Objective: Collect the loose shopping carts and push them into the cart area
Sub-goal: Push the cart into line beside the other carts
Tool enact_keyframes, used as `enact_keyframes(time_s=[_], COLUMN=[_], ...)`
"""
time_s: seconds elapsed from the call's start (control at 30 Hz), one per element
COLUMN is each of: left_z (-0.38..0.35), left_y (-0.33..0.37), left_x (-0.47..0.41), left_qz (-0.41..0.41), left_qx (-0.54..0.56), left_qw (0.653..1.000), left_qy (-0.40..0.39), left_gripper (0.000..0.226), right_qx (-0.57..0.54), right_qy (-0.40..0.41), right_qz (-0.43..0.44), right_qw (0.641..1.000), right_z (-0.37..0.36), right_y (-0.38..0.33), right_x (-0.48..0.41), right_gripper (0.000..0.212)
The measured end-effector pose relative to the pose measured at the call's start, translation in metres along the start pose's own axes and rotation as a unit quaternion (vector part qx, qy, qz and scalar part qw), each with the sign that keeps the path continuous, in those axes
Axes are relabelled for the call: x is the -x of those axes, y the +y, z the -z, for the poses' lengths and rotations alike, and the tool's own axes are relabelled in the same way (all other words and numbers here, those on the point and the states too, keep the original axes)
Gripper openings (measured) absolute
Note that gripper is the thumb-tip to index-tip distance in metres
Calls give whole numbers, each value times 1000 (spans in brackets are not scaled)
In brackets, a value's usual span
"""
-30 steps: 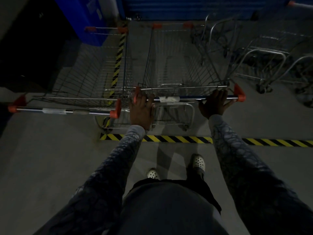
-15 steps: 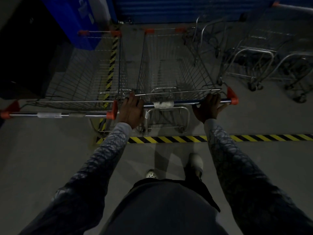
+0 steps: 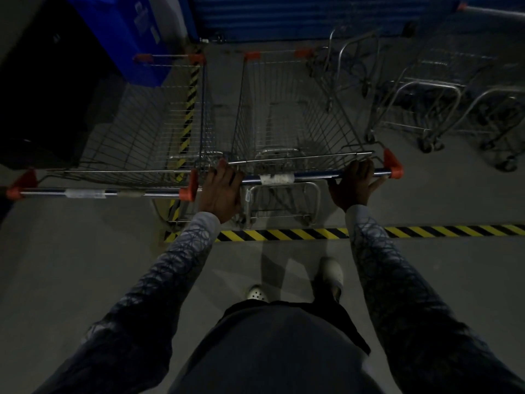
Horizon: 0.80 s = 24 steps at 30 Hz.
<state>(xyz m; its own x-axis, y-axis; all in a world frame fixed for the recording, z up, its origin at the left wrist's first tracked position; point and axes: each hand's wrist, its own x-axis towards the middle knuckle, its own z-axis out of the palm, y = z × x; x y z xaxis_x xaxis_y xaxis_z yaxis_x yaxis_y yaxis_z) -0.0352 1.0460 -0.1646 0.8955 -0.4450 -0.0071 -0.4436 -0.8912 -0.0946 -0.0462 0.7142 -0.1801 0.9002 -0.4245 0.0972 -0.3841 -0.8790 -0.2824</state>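
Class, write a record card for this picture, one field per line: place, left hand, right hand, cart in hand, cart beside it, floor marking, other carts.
place: dim concrete floor facing a blue shutter
left hand: grips the handle bar at its left end
right hand: grips the same bar near its right end
cart in hand: empty wire basket, orange corner caps
cart beside it: on the left, empty, nobody holding it
floor marking: yellow-black stripe between the feet and the cart
other carts: cluster at right, beyond the stripe

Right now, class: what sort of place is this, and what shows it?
Probably a store's cart bay: wire shopping carts parked side by side, yellow-black floor tape marking it, a blue shutter behind.
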Motion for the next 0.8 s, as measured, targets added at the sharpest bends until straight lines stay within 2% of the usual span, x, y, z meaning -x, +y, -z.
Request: enact_keyframes(time_s=[0.1,0.3,0.43,0.63,0.8], left_z=[2,4,3,9,8], left_y=[-2,-15,-27,-26,-36], left_x=[4,7,5,1,4], left_qz=[0,-61,-46,-79,-127], left_qx=[25,70,65,34,-63], left_qw=[999,996,997,995,989], left_qy=[-23,-4,-21,48,-41], left_gripper=[75,56,49,47,62], right_qx=[-1,-28,-32,-43,-34], right_qy=[7,39,49,59,52], right_qz=[3,6,0,2,9], right_qw=[1000,999,998,997,998], right_z=[-2,-8,-17,-17,-18], right_y=[2,7,5,9,15], right_x=[1,7,13,15,8], right_gripper=[59,50,51,48,46])
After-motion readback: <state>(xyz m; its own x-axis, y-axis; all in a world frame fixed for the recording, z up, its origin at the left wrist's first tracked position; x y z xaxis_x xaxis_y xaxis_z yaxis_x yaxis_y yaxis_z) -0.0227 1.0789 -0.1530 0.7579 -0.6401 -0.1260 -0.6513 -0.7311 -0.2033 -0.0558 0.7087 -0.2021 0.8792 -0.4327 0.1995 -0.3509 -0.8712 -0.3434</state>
